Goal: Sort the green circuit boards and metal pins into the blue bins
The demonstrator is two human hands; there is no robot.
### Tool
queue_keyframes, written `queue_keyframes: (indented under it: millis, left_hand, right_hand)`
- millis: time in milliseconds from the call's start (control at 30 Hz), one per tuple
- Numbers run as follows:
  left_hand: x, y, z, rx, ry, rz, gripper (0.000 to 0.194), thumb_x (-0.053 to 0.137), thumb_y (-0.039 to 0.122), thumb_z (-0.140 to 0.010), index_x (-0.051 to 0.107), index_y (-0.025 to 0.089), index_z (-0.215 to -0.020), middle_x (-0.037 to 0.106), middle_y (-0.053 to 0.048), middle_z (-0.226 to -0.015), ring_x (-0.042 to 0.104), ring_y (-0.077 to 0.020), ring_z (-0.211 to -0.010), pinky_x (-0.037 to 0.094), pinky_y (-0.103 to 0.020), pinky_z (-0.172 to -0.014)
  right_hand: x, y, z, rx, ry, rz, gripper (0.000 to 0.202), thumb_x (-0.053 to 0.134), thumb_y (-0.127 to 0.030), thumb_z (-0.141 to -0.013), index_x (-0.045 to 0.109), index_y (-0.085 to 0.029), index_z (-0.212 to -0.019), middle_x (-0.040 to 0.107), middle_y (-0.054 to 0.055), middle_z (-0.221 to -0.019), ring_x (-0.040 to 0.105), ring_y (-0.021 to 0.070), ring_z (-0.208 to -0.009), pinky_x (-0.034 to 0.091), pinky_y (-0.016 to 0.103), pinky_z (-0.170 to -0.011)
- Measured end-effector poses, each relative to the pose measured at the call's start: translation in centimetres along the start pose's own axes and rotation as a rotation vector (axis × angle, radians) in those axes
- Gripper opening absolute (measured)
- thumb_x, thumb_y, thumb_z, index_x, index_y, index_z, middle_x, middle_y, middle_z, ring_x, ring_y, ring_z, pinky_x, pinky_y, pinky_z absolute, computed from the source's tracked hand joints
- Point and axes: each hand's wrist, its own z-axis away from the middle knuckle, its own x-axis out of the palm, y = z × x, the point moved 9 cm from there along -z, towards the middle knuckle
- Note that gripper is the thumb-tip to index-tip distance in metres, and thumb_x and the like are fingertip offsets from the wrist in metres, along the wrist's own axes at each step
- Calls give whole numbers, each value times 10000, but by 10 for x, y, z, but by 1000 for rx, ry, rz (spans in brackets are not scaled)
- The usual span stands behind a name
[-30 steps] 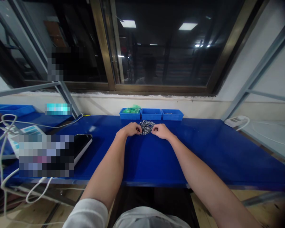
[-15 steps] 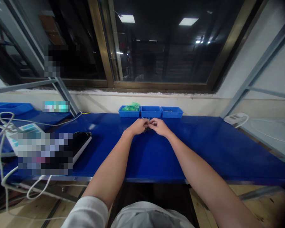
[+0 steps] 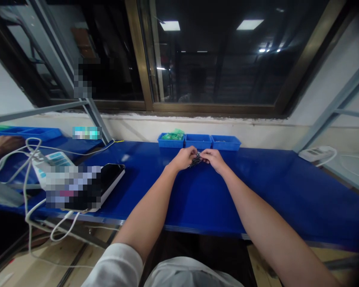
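A small pile of thin, dark and shiny metal pieces point(image 3: 195, 161) lies on the blue table point(image 3: 197, 195), between my hands. My left hand point(image 3: 186, 158) is closed at the pile's left side, its fingertips pinched on something too small to make out. From the right, my right hand point(image 3: 213, 158) meets the pile with its fingers pressed together; what they hold is also unclear. Just behind are three blue bins: the left bin point(image 3: 162, 143) has green plastic packets point(image 3: 174, 135), the middle bin point(image 3: 198, 144) and the right bin point(image 3: 227, 146) show few small pieces.
At the left lie a phone-like device point(image 3: 112, 177) and white cables point(image 3: 26, 191). Another person's hand point(image 3: 7, 144) is near more blue bins point(image 3: 48, 134) at the far left. A white power strip point(image 3: 317, 153) sits at the right by a metal post.
The view has shifted left, bringing another person's hand into sight. My hands have moved slightly apart, showing more of the metal pile between them.
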Motion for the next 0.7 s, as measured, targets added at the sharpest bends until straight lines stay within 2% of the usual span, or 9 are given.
queue_keyframes:
  millis: [133,267,333,400,467,533,600,700]
  left_hand:
    - [-4,-3,0,-24,55,9,235,544,147,-794,571,159,-1027,673,-51,-941,625,-150,-862,479,-268,-814]
    - [-17,-14,1,-80,207,-104,274,546,168,-797,577,145,-1068,632,-93,-1057,588,-192,-996,443,-319,-921]
    - [-20,-23,1,-126,233,-154,281,535,181,-800,582,141,-1075,616,-102,-1072,578,-204,-1014,432,-330,-941]
    - [-20,-30,1,-160,229,-189,289,526,200,-804,582,152,-1084,601,-100,-1093,566,-211,-1036,419,-341,-960]
    - [-18,-33,1,-185,206,-211,301,521,220,-807,578,165,-1097,587,-95,-1122,549,-217,-1069,403,-350,-978]
    - [-15,-35,2,-211,173,-224,328,521,251,-809,567,166,-1123,572,-100,-1154,533,-224,-1098,391,-356,-988]
    - [-13,-34,3,-239,136,-232,392,521,326,-818,542,157,-1170,552,-117,-1196,519,-235,-1125,381,-360,-991]
    - [-5,-32,7,-247,59,-277,602,517,534,-793,478,160,-1263,482,-150,-1309,452,-282,-1209,342,-405,-1012]
  right_hand:
    - [-7,6,-3,10,45,23,253,633,-403,-636,621,-154,-596,597,15,-546,469,101,-477,339,238,-480]
    - [-34,13,-8,29,221,223,263,602,-412,-660,632,-161,-586,594,16,-524,497,123,-492,368,249,-504]
    - [-51,13,-11,15,327,285,247,590,-398,-667,642,-164,-606,619,26,-562,538,146,-550,400,262,-550]
    - [-68,10,-14,-28,431,247,228,587,-369,-666,664,-157,-705,668,48,-691,583,169,-656,436,274,-615]
    - [-81,10,-16,-54,493,160,353,604,-347,-652,654,-148,-939,686,78,-906,605,181,-755,459,282,-659]
    - [-88,14,-19,-35,493,101,584,633,-347,-638,545,-155,-1182,648,102,-1080,611,177,-782,474,290,-669]
    - [-89,20,-20,-3,460,122,712,650,-349,-639,445,-163,-1294,643,104,-1090,612,168,-756,479,300,-681]
    - [-80,19,-18,-19,404,302,606,626,-317,-676,503,-148,-1245,683,58,-879,608,167,-740,469,315,-741]
